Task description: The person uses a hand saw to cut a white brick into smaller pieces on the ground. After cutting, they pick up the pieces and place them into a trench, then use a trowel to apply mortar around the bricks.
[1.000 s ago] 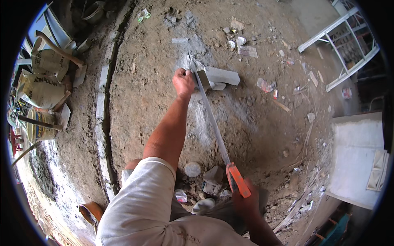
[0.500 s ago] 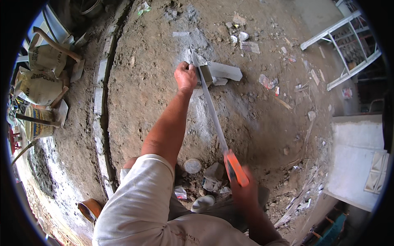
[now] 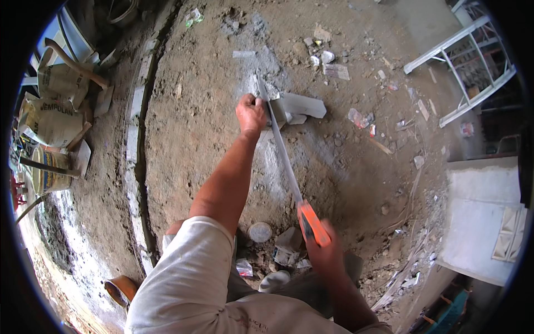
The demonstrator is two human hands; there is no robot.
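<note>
My right hand (image 3: 325, 250) is wrapped round the orange handle of a handsaw (image 3: 287, 158). The long, pale blade slants forward and to the left, lying across a grey block (image 3: 276, 113) on the dirt. Just left of the blade, my left hand (image 3: 252, 114) is closed on the block's edge, thumb close to the steel; part of its grip is hidden. A longer pale grey block (image 3: 303, 104) lies to the right, touching or nearly touching the block under the saw. Pale dust (image 3: 267, 64) covers the ground around them.
At left, a low concrete edging (image 3: 133, 139) runs beside sacks (image 3: 58, 119) and a bucket (image 3: 47, 170). Scattered rubble (image 3: 328, 57) lies ahead. A metal frame (image 3: 467, 67) and a white panel (image 3: 478, 211) stand at right. Broken blocks (image 3: 289, 245) lie near my feet.
The saw handle and my right hand have moved slightly forward, toward the block. My left hand keeps its place on the block. The whole view has shifted slightly.
</note>
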